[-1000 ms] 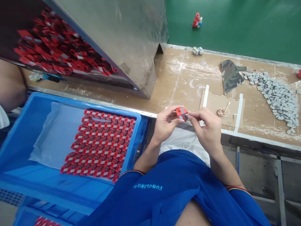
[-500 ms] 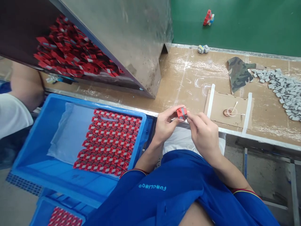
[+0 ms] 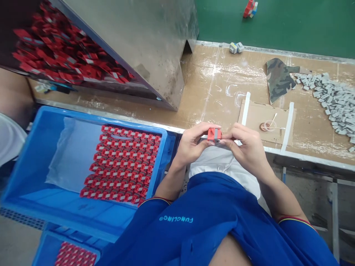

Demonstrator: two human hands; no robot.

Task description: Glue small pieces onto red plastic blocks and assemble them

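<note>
Both my hands meet over the bench's front edge, holding a small red plastic block (image 3: 214, 134) with a grey strip across its face. My left hand (image 3: 191, 144) grips its left side. The fingertips of my right hand (image 3: 245, 146) press on its right side. Part of the block is hidden by my fingers. Just left of my hands, a blue crate (image 3: 163, 155) holds tight rows of red-and-white pieces (image 3: 122, 164) on a clear plastic liner.
A steel panel (image 3: 133, 40) leans at the upper left, with a heap of red pieces (image 3: 66, 55) beyond it. On the cardboard-covered bench (image 3: 216, 85) lie a cardboard sheet (image 3: 263, 122), camouflage cloth (image 3: 279, 79) and a pile of grey pieces (image 3: 337, 105). A second crate (image 3: 72, 253) sits below.
The red block has turned from a tilted pose to a squarer one, and my hands have drawn closer around it. The whole view has shifted slightly as my head moved.
</note>
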